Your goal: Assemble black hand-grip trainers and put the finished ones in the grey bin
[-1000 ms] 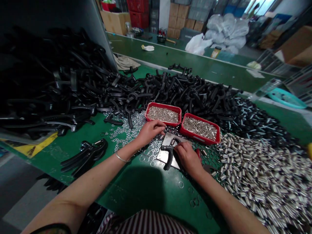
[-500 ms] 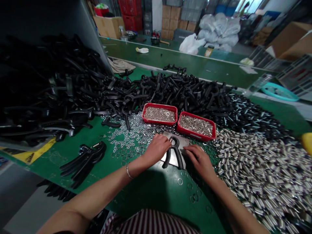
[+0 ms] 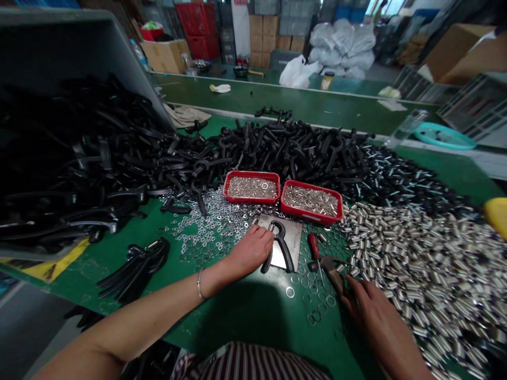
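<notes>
A black two-armed plastic grip [image 3: 283, 246] lies on a small steel plate [image 3: 292, 231] on the green bench. My left hand [image 3: 252, 250] is closed on the grip's left arm, pressing it to the plate. My right hand [image 3: 370, 310] is lower right, its fingers curled around the wooden handle of a small hammer [image 3: 329, 268] that lies among loose washers. A red-handled tool [image 3: 314, 245] lies just left of the hammer head.
Two red trays, one [image 3: 251, 187] and the other [image 3: 311, 201], hold small metal parts behind the plate. Washers [image 3: 209, 224] spread left of it, metal sleeves [image 3: 420, 264] heap at the right. Black handles [image 3: 99, 158] pile at left and behind. A stack of assembled grips [image 3: 137, 268] lies front left.
My right hand left the grip and drew back to the lower right, onto the hammer handle. My left hand stayed on the grip's left arm. The view shifted slightly.
</notes>
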Action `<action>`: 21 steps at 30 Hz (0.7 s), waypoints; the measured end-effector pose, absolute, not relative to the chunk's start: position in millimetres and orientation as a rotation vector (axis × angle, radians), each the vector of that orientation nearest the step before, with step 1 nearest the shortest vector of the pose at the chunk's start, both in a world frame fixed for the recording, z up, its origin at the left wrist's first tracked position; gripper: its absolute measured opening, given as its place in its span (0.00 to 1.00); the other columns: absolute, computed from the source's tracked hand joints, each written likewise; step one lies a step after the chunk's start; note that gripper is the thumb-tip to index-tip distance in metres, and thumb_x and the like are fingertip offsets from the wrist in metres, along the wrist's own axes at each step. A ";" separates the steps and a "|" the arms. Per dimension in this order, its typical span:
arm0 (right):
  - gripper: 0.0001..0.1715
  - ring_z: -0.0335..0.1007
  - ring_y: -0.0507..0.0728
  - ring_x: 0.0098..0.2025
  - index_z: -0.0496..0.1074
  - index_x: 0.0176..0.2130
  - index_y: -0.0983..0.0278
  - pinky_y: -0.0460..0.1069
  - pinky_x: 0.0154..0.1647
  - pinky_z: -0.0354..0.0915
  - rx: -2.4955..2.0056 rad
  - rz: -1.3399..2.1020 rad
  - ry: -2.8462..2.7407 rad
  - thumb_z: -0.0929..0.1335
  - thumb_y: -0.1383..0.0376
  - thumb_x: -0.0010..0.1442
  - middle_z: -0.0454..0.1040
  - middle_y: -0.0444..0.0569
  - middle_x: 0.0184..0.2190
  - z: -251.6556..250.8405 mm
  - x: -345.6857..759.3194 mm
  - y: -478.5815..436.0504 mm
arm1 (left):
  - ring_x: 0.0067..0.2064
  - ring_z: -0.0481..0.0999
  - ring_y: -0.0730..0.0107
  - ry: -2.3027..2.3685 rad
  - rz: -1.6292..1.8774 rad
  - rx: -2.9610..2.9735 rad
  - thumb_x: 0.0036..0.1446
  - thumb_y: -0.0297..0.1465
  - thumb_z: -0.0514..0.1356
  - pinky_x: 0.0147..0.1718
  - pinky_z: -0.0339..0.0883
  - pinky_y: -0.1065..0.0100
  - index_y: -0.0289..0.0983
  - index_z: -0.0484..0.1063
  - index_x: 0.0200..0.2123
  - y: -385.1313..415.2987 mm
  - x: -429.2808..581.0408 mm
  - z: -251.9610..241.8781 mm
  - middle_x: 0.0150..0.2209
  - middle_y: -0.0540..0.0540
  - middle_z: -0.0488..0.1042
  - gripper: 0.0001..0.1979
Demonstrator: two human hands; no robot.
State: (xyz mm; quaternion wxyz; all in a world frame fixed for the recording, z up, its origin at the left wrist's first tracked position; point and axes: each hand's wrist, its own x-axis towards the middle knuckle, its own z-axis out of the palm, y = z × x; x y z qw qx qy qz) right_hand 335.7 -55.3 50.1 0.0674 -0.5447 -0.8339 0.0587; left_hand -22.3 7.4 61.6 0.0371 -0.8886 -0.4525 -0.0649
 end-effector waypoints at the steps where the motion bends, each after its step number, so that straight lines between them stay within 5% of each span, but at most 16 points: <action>1: 0.21 0.71 0.64 0.37 0.71 0.51 0.63 0.59 0.38 0.70 -1.640 0.161 -2.516 0.61 0.53 0.67 0.73 0.57 0.37 47.2 337.4 -59.7 | 0.47 0.70 0.56 -1.459 -0.253 -2.720 0.68 0.25 0.49 0.49 0.62 0.55 0.31 0.72 0.51 5.5 -23.5 59.5 0.44 0.37 0.75 0.15; 6: 0.16 0.69 0.61 0.29 0.68 0.33 0.60 0.56 0.30 0.68 -1.575 0.184 -2.545 0.61 0.54 0.67 0.70 0.53 0.29 46.9 334.6 -56.5 | 0.47 0.72 0.58 -1.782 -0.593 -2.727 0.67 0.30 0.53 0.48 0.66 0.56 0.36 0.74 0.50 4.6 -25.3 57.4 0.44 0.40 0.75 0.13; 12: 0.14 0.73 0.63 0.29 0.67 0.38 0.59 0.56 0.28 0.68 -1.779 0.326 -2.351 0.63 0.52 0.63 0.75 0.52 0.29 70.4 349.8 -39.6 | 0.50 0.73 0.61 -1.846 -0.861 -2.630 0.67 0.30 0.54 0.52 0.65 0.59 0.36 0.73 0.51 43.1 -63.2 80.3 0.47 0.41 0.75 0.13; 18: 0.24 0.75 0.64 0.31 0.69 0.48 0.59 0.56 0.28 0.69 -1.925 0.388 -2.106 0.63 0.47 0.60 0.78 0.56 0.36 112.1 349.7 -29.1 | 0.50 0.74 0.55 -2.047 -0.318 -2.273 0.63 0.27 0.55 0.49 0.64 0.59 0.34 0.78 0.42 126.3 -124.5 94.4 0.45 0.36 0.76 0.12; 21: 0.22 0.75 0.61 0.30 0.69 0.49 0.57 0.53 0.28 0.70 -1.753 0.807 -2.091 0.62 0.48 0.64 0.78 0.52 0.34 121.1 313.5 -25.8 | 0.47 0.76 0.52 -2.050 -0.125 -2.278 0.60 0.25 0.56 0.48 0.64 0.58 0.31 0.79 0.37 146.8 -127.9 92.6 0.42 0.33 0.78 0.11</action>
